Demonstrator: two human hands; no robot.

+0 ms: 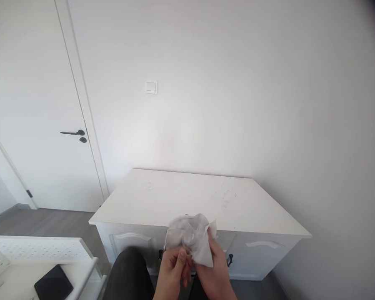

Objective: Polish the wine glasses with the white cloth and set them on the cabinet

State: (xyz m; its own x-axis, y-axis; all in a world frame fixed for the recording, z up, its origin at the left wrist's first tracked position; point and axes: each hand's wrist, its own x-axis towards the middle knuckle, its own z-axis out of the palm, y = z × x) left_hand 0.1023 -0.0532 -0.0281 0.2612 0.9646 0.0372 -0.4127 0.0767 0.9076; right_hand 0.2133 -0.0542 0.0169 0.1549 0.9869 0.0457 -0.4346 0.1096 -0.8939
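Note:
A crumpled white cloth or wipe (192, 235), its exact kind unclear, is held between my two hands in front of the cabinet. My left hand (175, 264) pinches its lower left part between thumb and fingers. From the right side, my right hand (215, 262) grips the bunched material, with most of its fingers hidden behind it. Just beyond lies the white cabinet top (181, 200), with faint marks (227, 195) at right and a small smudge (150, 186) at left.
Cabinet doors with dark handles (230, 260) face me, near my knee (128, 271). At lower left a white perforated unit (43, 254) carries a black flat object (53, 284). A white door (34, 104) stands left; a light switch (151, 87) is on the wall.

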